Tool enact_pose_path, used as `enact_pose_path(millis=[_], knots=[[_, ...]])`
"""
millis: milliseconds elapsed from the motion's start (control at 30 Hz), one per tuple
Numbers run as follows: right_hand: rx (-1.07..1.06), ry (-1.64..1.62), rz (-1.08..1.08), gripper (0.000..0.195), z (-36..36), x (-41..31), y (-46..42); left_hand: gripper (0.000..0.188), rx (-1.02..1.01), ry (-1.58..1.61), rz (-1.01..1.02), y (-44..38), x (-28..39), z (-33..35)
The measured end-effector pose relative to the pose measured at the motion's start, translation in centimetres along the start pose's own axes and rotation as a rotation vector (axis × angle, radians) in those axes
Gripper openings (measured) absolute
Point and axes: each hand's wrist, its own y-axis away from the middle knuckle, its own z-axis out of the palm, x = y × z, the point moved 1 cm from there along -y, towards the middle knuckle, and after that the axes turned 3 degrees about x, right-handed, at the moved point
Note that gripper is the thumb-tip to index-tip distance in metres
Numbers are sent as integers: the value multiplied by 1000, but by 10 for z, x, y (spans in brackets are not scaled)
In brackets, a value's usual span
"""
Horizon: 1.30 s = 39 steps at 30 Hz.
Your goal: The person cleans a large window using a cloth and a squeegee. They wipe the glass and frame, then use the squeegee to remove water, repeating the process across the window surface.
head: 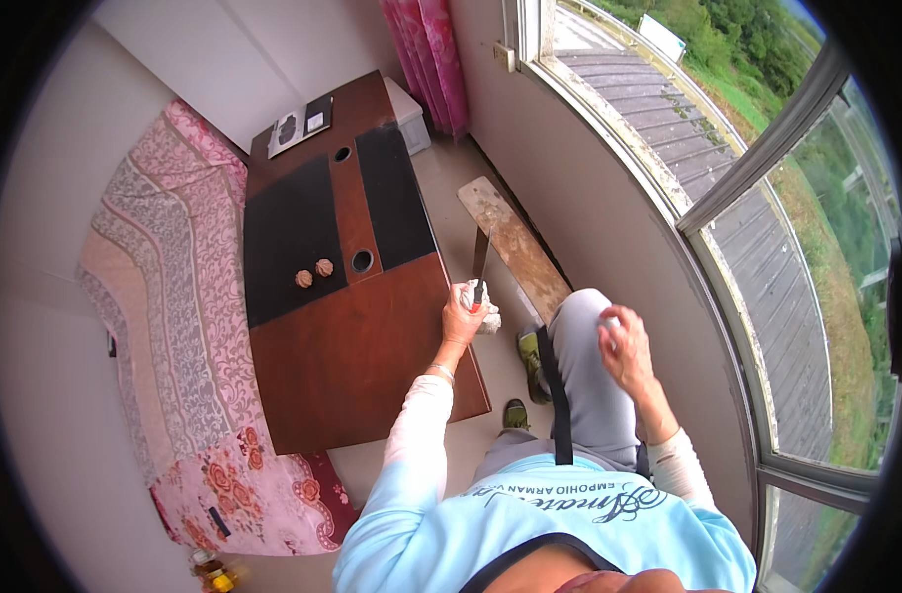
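My left hand (462,319) is beside the right edge of a brown wooden desk (347,363), gripping a long-bladed hand tool (481,256) with a red and black handle. Its blade points away from me; whether it is a saw or a knife is unclear. A crumpled whitish cloth (489,323) is bunched at the same hand. Over my raised knee, my right hand (629,352) has its fingers curled around a small white object (611,322), mostly hidden by them. Beyond the tool, a worn wooden plank (528,252) lies low along the wall.
Two small brown ridged balls (314,273) sit on the desk's black panel, near a round cable hole (362,261). A printed box or booklet (300,127) lies at its far end. Patterned bedding (191,296) borders the left; a window (725,215) is at right.
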Motion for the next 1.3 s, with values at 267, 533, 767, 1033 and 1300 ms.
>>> enact_pose_path(millis=[267, 533, 767, 1033, 1300], knots=[[-1, 282, 50, 30, 14, 19, -45, 50, 22, -43, 38, -2, 6, 4], [-18, -122, 323, 40, 29, 38, -48, 50, 2, -105, 28, 0, 4, -1], [-170, 199, 184, 39, 10, 7, -66, 50, -21, -124, 12, -1, 7, -2], [-380, 384, 145, 34, -7, 53, -58, 48, -291, -299, 365, -52, 11, -5], [-446, 361, 120, 32, 9, 82, -95, 49, -324, -360, 335, -100, -20, -8]])
